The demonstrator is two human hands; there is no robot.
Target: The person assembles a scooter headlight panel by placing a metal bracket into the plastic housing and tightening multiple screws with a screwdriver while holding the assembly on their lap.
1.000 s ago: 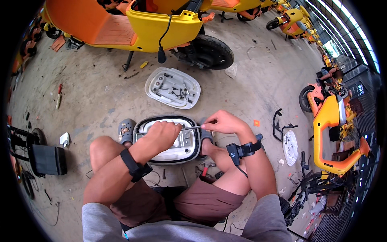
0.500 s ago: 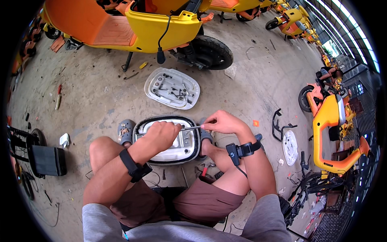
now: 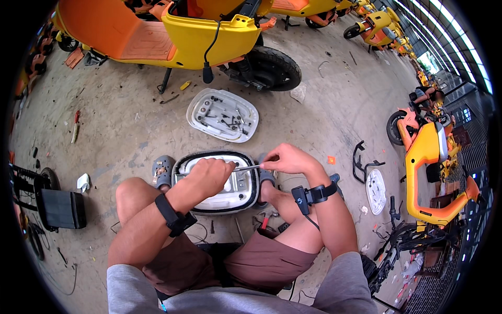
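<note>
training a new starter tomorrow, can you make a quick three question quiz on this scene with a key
1. What spans the gap between the left hand and the right hand?
2. True or false: the black box stands to the person's right.
3. The tray of small parts is: a) red b) white c) green

Key: 1. a thin grey rod; 2. false, the black box is to the left; 3. b

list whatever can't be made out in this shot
Head view, hidden: the left end of the metal rod, by the left hand.
Head view, hidden: part of the black-rimmed tray, by the same hand.
Head view, too small: the exact kinds of loose parts.
Head view, cut off: the nearest scooter, by the top edge.
</note>
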